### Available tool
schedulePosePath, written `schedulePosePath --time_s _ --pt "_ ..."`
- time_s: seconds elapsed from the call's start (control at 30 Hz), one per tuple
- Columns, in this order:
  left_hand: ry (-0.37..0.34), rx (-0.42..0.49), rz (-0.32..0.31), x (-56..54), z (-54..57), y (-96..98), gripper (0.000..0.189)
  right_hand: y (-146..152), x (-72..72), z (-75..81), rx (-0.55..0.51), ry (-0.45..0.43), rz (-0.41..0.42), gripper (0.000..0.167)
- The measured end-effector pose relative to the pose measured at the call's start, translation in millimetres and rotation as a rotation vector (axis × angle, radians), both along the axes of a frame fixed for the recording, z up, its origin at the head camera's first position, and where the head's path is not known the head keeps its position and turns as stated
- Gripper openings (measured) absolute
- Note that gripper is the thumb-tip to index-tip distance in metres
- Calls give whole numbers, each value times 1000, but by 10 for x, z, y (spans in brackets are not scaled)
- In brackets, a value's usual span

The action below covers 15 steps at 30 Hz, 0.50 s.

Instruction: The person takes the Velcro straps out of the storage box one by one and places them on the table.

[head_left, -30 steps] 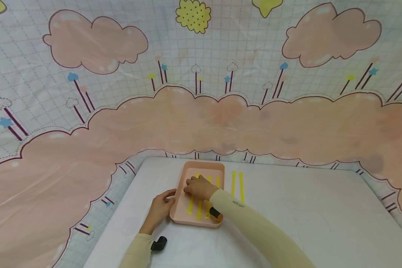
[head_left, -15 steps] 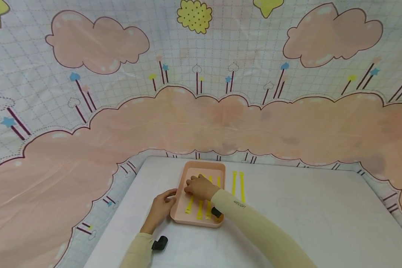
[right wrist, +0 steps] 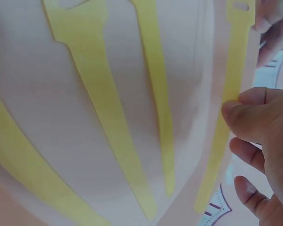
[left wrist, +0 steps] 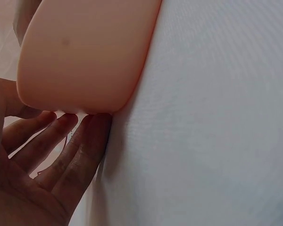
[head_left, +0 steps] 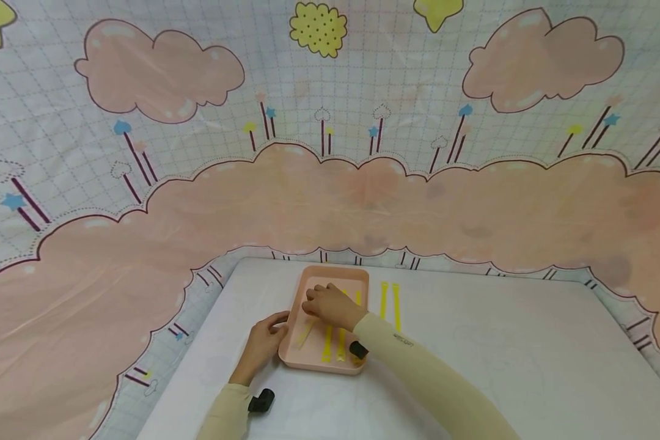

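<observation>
Thumb and finger of my right hand pinch a yellow strap partway along its length, its slotted, wider head at the top of the right wrist view. It is lifted over the left part of a pink tray. Other yellow straps of the same kind lie lengthwise on the tray floor. Outside the tray's left side, my left hand rests with extended fingertips against the outer wall. The thumb lies close to the rim there.
Two more yellow straps lie side by side on the white table, just right of the tray. A cloud-printed cloth hangs behind the table. Black wrist cameras sit on both sleeves.
The leftmost strap has come up from the tray floor in my right hand, its lower end swinging left and tilting. My right hand has shifted very slightly; the left stays against the tray.
</observation>
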State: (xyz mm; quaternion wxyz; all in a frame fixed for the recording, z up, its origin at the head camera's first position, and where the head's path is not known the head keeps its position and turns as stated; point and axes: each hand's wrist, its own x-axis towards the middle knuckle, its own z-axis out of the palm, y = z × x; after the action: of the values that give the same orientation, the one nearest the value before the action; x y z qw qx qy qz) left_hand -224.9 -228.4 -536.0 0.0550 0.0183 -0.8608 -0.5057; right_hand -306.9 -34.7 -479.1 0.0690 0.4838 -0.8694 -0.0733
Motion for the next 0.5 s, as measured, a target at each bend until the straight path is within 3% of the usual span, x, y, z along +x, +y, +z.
schedulePosePath --time_s 0.5 --pt "6 7 3 -2 -12 2 36 143 4 117 -99 56 0 3"
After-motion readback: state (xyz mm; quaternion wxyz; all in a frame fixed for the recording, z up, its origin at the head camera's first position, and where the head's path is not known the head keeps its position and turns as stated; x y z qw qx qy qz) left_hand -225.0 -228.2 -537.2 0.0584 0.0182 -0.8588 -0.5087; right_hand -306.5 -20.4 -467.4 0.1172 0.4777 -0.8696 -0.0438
